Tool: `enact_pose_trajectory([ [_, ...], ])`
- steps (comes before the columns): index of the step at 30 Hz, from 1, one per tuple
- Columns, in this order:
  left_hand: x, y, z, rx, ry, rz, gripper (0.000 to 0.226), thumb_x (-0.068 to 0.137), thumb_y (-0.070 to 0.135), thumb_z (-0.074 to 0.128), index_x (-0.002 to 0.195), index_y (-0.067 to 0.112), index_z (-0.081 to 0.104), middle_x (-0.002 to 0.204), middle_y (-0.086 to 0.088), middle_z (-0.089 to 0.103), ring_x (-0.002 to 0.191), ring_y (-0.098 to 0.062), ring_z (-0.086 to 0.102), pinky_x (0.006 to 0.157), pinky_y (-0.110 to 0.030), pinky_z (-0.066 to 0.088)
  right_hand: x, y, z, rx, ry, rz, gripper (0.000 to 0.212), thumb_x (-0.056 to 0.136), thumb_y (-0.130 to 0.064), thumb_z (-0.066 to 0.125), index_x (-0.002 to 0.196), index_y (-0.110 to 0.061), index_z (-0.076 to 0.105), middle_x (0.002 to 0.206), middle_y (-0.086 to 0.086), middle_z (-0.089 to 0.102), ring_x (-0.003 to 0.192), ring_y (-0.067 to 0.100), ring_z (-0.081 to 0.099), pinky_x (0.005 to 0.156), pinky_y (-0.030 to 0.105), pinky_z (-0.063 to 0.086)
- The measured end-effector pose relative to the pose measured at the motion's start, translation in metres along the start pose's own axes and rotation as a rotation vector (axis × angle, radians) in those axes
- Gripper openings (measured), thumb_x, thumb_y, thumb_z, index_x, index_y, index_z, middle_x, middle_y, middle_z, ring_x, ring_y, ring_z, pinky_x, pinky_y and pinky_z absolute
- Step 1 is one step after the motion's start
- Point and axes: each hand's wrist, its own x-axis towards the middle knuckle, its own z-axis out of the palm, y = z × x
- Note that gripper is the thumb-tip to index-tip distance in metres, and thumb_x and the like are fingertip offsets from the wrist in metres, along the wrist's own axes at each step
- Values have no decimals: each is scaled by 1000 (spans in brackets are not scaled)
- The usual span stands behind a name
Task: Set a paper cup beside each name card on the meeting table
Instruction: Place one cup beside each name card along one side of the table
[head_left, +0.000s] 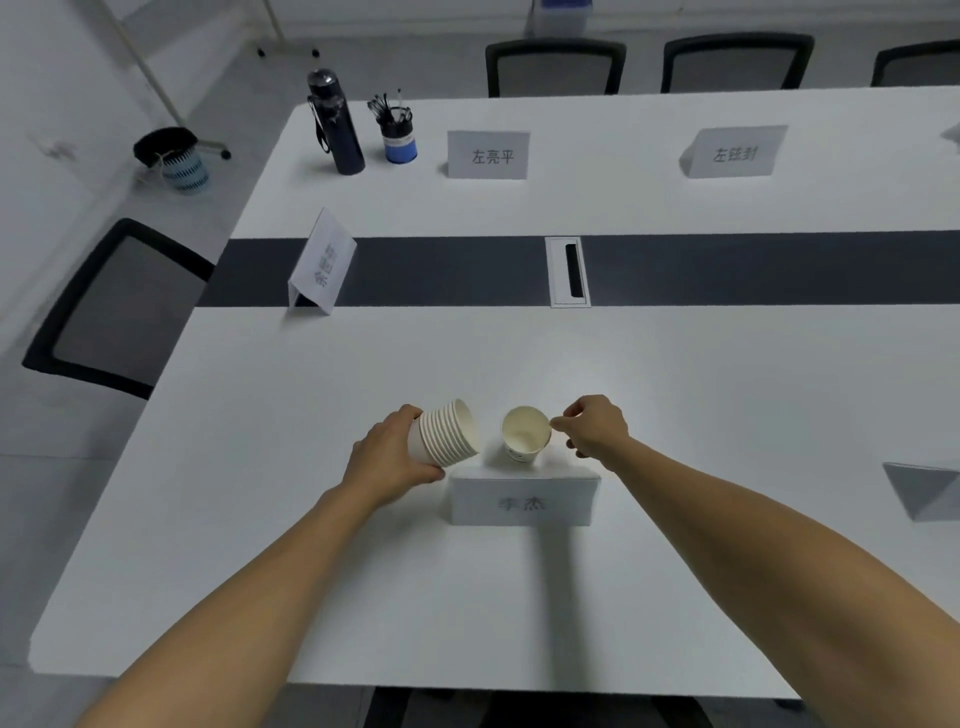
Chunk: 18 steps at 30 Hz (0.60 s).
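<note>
Hiding paper cup (525, 434) base: near name card (521, 500)

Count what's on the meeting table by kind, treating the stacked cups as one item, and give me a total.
Name cards: 5 (a sliver at the far right edge is too cropped to count)
Single paper cup: 1
Cup stack: 1
Water bottle: 1
Pen holder: 1
Total: 9

1. Table (675, 364): white w/ dark grey centre band.
2. Stack (449, 434): cream-white.
3. Cup (525, 434): cream, dark print low down (blurred).
4. Card (519, 501): white, grey chars.
5. Bottle (335, 124): dark navy.
6. Pot (400, 145): blue, pale top.
7. Bin (182, 169): blue-white zigzag, blk liner.
</note>
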Motion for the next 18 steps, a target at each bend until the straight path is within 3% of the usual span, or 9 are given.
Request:
enact_pose_trajectory([
  [3,-5,37,5,32,4,86,66,61,34,83,116,27,48,105,4,60,93,-24,60,82,-46,53,-19,19,-33,-71,63,-53,30,84,-25,66,104,-2,65,94,16,72,81,31,68,70,37,52],
  [5,-7,61,11,49,3,134,67,60,35,84,117,28,48,106,5,60,93,-23,60,81,-46,55,-30,32,-55,-145,96,-92,30,86,-28,63,111,-11,64,103,8,71,90,28,67,69,31,46],
  [18,-119,290,179,121,-76,495,67,60,36,84,115,30,47,104,7,59,94,-21,60,82,-46,56,-166,256,-267,-244,317,-103,29,93,-30,60,115,-13,64,106,5,70,96,23,65,83,39,54],
])
